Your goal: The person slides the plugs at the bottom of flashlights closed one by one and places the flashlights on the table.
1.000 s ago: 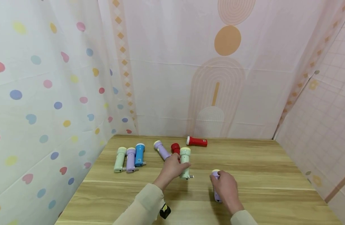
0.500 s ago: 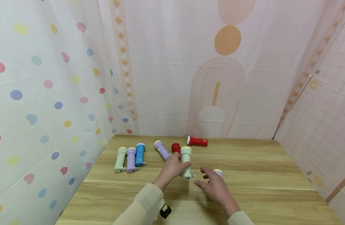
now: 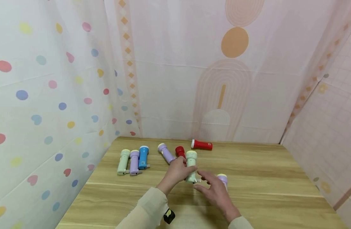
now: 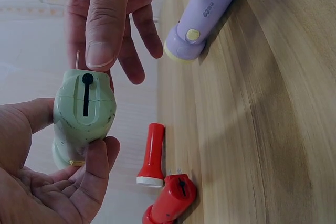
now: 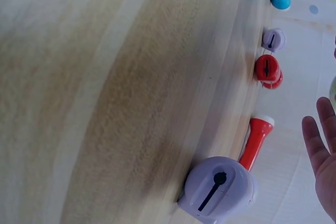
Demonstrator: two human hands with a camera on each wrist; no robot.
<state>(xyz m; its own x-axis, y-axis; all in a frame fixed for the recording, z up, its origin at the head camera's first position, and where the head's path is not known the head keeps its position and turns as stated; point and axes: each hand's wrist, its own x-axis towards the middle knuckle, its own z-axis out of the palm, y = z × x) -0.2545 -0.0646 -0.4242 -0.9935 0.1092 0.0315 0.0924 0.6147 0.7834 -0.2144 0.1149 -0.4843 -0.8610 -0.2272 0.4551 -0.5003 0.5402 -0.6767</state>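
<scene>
My left hand [image 3: 178,170] grips a light green flashlight [image 3: 191,163] by its body, lens end up and away. Metal plug prongs [image 3: 198,180] stick out sideways near its tail. Seen in the left wrist view, the tail face of the green flashlight [image 4: 84,114] has a black slider in a slot. My right hand [image 3: 216,192] is at the prong side, thumb and fingers spread apart. Its thumb [image 4: 102,45] reaches right to the tail's edge. Behind this hand a purple flashlight [image 3: 222,178] lies on the table, partly hidden.
At the table's left lie a green flashlight [image 3: 123,162], a purple one [image 3: 134,163] and a blue one [image 3: 143,157]. Beyond my left hand are another purple flashlight [image 3: 166,153] and a red one [image 3: 179,151]. A red flashlight [image 3: 202,145] lies near the back curtain [image 3: 164,95].
My right hand has let go of the purple flashlight and moved left to the green flashlight's tail. My left hand keeps holding the green one. The head view has shifted slightly.
</scene>
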